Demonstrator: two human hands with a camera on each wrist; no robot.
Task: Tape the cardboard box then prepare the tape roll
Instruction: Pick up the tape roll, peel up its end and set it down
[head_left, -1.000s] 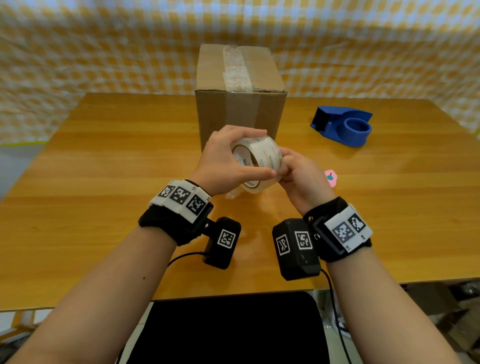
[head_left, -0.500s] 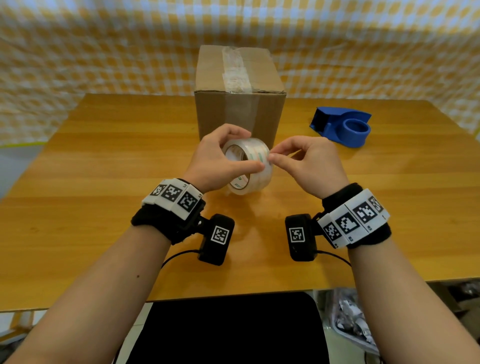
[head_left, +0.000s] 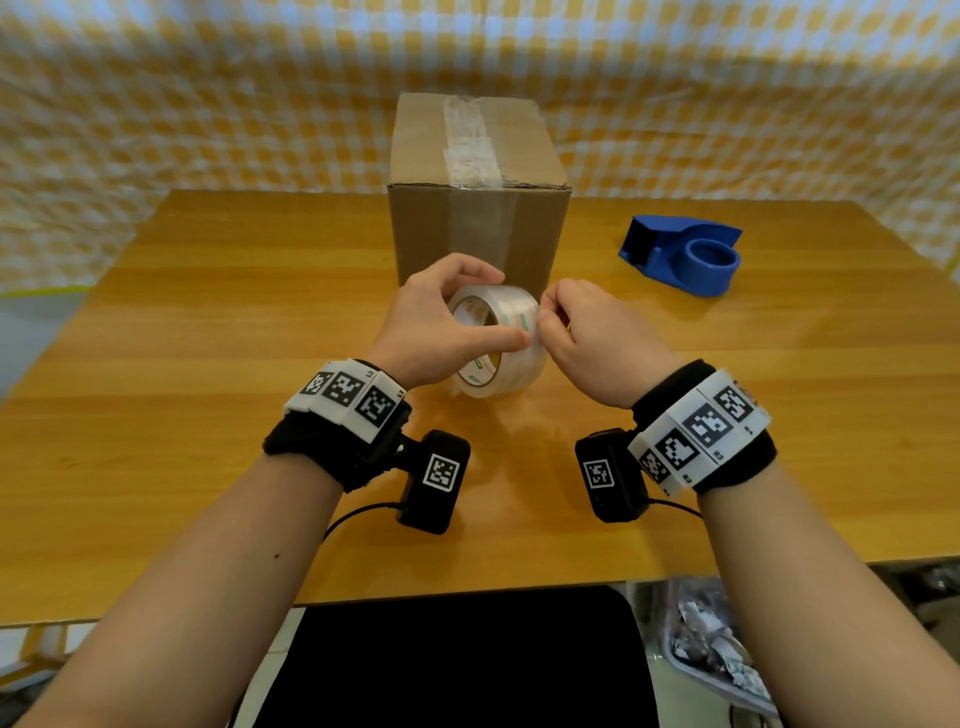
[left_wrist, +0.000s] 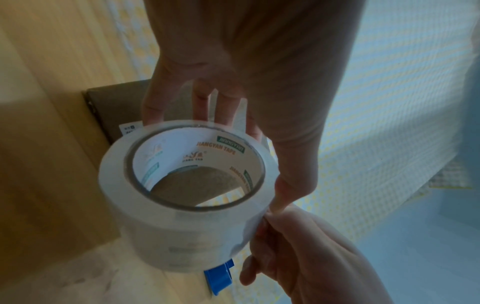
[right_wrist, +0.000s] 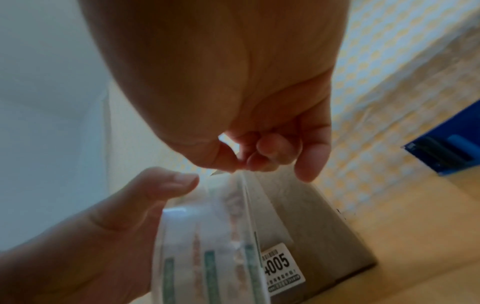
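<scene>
Open wooden tabletop (head_left: 218, 322) to the left. Straight ahead, blocked by tall brown cardboard box (head_left: 478, 228) just behind clear tape roll (head_left: 501, 340) gripped between left hand (head_left: 436, 327) and right hand (head_left: 597, 338). On the right, blue plastic tape dispenser (head_left: 685, 254), with bare wood between dispenser and box.
</scene>
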